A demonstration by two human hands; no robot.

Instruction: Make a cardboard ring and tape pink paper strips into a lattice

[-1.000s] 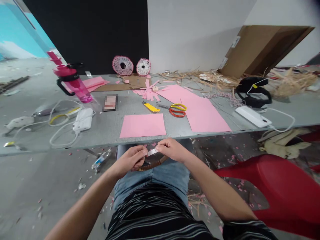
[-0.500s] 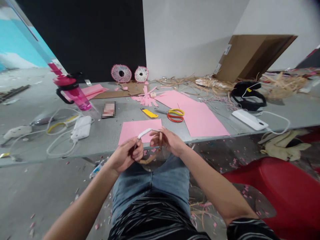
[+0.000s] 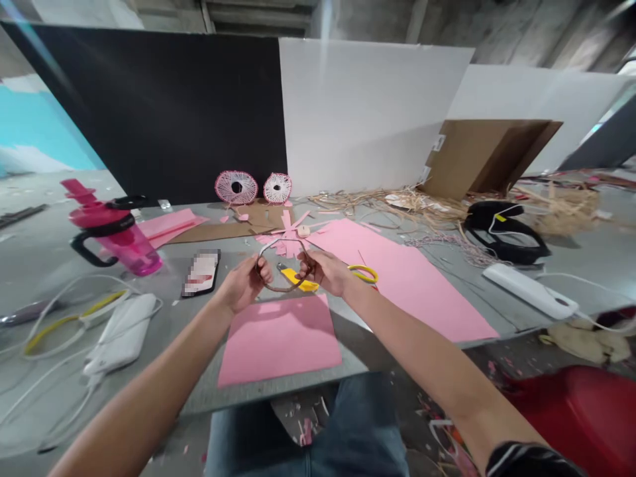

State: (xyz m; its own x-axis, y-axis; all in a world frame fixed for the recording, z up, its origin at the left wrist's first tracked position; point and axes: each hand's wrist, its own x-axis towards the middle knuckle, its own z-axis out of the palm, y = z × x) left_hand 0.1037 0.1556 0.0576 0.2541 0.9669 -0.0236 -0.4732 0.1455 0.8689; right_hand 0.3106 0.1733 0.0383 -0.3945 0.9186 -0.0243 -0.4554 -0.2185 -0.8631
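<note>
Both hands are raised over the grey table with a thin brown ring held between them. The left hand has its fingers curled shut on the ring's left side, thumb pressed over the rim. The right hand pinches the right side, fingers closed around the rim there. The ring hangs clear of the tabletop, stretched from one set of fingertips to the other, and a pale strip runs along its upper arc, starting just above the left fingers.

Seen through the ring, just under the right fingers, lies a yellow cutter. Just past the right knuckles shows the yellow handle of a pair of scissors, which rests on a large pink sheet. Below both sets of fingers, nearer the body, a smaller pink sheet lies flat on the table.

Outward from the left fingers sits a phone, and farther that way a pink bottle and a white power bank among looped cables. Beyond the fingertips, by the back wall, stand two woven pink discs – with pink paper scraps lying between them and the ring.
</note>
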